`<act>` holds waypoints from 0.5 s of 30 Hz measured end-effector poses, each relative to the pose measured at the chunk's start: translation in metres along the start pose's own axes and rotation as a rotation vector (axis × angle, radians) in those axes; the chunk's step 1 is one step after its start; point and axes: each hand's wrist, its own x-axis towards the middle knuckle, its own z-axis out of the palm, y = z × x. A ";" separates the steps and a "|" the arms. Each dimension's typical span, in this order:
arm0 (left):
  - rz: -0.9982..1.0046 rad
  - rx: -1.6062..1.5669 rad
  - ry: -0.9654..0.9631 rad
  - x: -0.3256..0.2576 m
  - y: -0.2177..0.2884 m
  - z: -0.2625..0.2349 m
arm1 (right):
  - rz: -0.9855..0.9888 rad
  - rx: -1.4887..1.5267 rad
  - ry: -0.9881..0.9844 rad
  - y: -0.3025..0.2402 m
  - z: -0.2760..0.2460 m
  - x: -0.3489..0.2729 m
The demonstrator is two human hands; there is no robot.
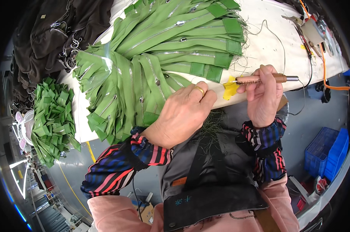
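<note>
Pressed flat, the left hand (181, 112) pinned the near edge of a limp, light fan of green zipper strips (159, 50), best taken by their stiffer tab ends, while just right of it the right hand (263, 94) gripped a slim wooden-handled hot cutter (264, 79).

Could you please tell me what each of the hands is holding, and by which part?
Right hand grips a pen-shaped corded tool around its wooden handle. Left hand presses on green zipper strips, gripping nothing visible.
</note>
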 end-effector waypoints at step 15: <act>-0.353 -0.461 -0.051 0.011 -0.017 -0.008 | 0.032 -0.424 -0.158 -0.004 0.009 -0.008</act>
